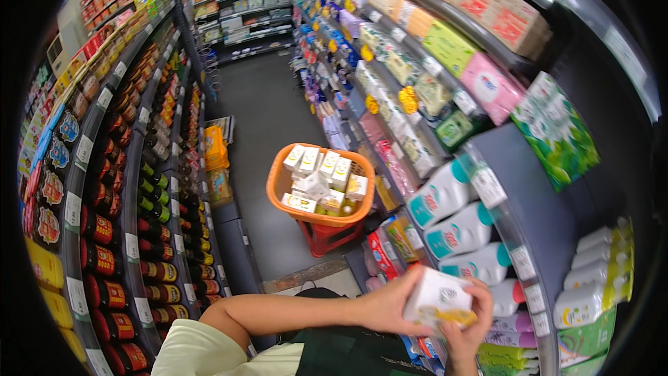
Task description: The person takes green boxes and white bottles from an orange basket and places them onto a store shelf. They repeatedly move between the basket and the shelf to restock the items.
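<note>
A small white carton with yellow print (441, 297) is held between both hands in front of the right shelf. My left hand (394, 300) grips its left side. My right hand (472, 313) is closed round its right side and lower edge. Beyond my left forearm, an orange plastic basket (275, 188) rests on a red plastic stool (326, 237) in the aisle. Several similar white cartons (314, 184) lie and stand in the basket, with some yellowish-green items among them at its near side.
White bottles with teal caps (443, 193) lie on the right shelf beside a green-and-white package (556, 130). Jars with red lids (107, 227) and bottles fill the left shelves. Yellow-orange packages (215, 149) stand low by the left shelf. Grey floor (258, 99) runs between the shelves.
</note>
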Demonstrator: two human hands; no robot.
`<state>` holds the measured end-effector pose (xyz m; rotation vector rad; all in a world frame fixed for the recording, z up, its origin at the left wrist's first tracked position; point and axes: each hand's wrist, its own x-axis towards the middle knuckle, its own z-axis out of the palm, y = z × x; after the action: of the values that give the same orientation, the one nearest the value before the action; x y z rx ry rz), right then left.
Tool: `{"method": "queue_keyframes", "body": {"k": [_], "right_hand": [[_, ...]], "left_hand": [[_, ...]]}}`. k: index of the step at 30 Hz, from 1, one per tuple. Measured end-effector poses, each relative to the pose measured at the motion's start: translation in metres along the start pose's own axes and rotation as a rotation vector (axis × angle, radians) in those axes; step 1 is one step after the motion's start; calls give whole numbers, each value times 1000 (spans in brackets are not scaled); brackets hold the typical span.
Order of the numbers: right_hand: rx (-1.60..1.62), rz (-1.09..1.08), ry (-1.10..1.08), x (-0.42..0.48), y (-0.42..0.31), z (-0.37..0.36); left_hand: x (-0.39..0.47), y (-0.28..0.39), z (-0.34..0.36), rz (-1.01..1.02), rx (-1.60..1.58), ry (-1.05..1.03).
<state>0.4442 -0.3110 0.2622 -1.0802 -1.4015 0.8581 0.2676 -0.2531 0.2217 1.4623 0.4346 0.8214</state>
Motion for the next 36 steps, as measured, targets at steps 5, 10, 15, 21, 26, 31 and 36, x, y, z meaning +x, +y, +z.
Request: {"method": "queue_keyframes", "body": {"k": [5, 10, 15, 21, 26, 31, 36], "right_hand": [[-1, 385, -371, 77, 71, 87], [-341, 124, -528, 134, 162, 144], [-356, 270, -67, 189, 291, 194], [-497, 358, 109, 219, 401, 237], [-495, 360, -10, 217, 419, 253], [-604, 337, -67, 212, 441, 265], [-631, 263, -117, 203, 445, 276]], "left_hand": [[-32, -57, -111, -137, 44, 184], [-41, -122, -178, -162, 345, 458], [-27, -155, -229, -402, 358, 628], [-29, -163, -262, -600, 151, 789], [-25, -188, -291, -650, 5, 894], [-1, -200, -330, -668, -49, 824], [-20, -207, -370, -811, -105, 776]]}}
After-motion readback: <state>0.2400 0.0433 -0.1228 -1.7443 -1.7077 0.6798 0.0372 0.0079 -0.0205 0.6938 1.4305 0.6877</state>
